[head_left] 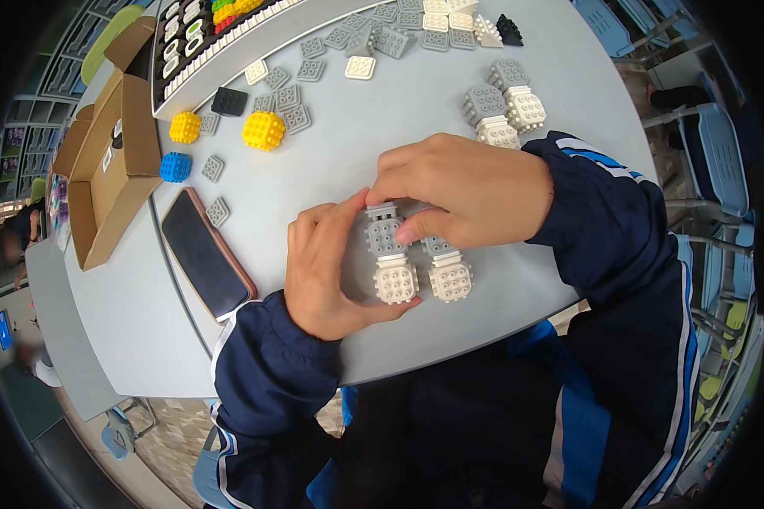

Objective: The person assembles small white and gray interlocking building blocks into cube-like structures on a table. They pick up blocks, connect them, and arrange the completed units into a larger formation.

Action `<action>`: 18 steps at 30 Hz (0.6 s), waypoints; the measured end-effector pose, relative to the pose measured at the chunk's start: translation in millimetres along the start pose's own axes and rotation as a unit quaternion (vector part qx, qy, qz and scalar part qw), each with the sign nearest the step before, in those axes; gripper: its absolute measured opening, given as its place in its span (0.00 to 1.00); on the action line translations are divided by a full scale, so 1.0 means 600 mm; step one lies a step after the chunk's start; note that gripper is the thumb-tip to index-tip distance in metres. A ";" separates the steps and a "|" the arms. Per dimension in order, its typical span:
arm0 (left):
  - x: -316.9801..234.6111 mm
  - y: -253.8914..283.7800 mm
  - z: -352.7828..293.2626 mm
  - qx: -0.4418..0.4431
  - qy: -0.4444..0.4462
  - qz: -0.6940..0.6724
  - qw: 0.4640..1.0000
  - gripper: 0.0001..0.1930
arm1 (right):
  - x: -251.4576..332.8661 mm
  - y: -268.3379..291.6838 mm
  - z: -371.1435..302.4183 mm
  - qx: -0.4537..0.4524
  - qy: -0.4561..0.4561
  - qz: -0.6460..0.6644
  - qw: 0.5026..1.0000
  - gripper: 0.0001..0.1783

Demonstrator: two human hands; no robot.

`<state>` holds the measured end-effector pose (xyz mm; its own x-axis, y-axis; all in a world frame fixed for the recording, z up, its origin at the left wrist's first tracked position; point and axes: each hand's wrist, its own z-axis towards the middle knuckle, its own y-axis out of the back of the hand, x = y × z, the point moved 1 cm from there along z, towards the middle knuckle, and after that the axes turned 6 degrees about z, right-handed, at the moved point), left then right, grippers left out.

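Left hand (318,271) curled around the outer side of the left block column (386,246), thumb along its lower end, forefinger at its top; right hand (475,187) pinching the upper part of that column between thumb and fingers. Column location: centre of the frame, lying on the surface, grey studded block above a white one. A matching right block column (451,281) lies just beside it, its top hidden under the right hand. Writing: a small white label (108,159) sits inside the cardboard box (98,229) at left; marks too small to read. Surface (586,93): pale grey, curved by the lens, a dark seam running down its left portion. At upper right, two more grey-and-white columns (525,109) stand side by side. Grey square plates (311,69) and a white plate (360,68) are scattered across the top; yellow blocks (263,131), a blue block (176,167) and a black piece (229,102) lie at upper left. A dark-faced phone (208,254) rests left of the hands. Room: light blue chairs (726,161) along the right edge, shelves (42,110) at upper left, a lit blue screen (2,329) at far left, patterned floor (174,433) at lower left.
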<state>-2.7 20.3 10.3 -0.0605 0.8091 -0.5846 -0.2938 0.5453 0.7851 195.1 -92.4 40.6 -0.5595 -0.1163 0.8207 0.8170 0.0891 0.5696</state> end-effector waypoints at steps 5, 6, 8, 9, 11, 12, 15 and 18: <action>0.000 0.001 -0.001 0.003 0.005 -0.005 1.000 0.56 | -0.003 -0.001 0.003 -0.001 0.017 0.004 1.000 0.24; 0.001 0.001 -0.001 0.005 0.002 -0.001 1.000 0.56 | -0.004 -0.002 0.003 -0.005 0.019 0.003 1.000 0.24; 0.002 0.002 -0.001 0.010 -0.004 0.006 1.000 0.57 | -0.004 -0.002 0.002 -0.008 0.022 -0.001 1.000 0.23; 0.002 0.002 -0.001 0.006 0.000 0.001 1.000 0.58 | -0.004 -0.001 0.002 -0.007 0.024 -0.003 1.000 0.23; 0.002 0.001 -0.002 -0.002 0.009 -0.010 1.000 0.60 | -0.004 -0.002 0.002 -0.008 0.023 -0.005 1.000 0.22; 0.002 0.000 -0.003 -0.002 0.011 -0.010 1.000 0.60 | -0.006 -0.003 0.001 -0.009 0.020 -0.005 1.000 0.22; 0.003 -0.001 -0.005 -0.001 0.016 -0.008 1.000 0.61 | -0.009 -0.006 0.000 -0.012 0.020 -0.010 1.000 0.21; 0.003 0.001 -0.003 0.002 0.023 -0.001 1.000 0.59 | -0.007 -0.006 -0.002 -0.022 0.029 -0.007 0.999 0.22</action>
<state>-4.4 21.4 9.3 -0.1033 0.7968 -0.5954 -0.2897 0.5485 0.7844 194.5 -93.2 34.9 -0.5632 -0.1749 0.8076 0.8149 0.0441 0.5779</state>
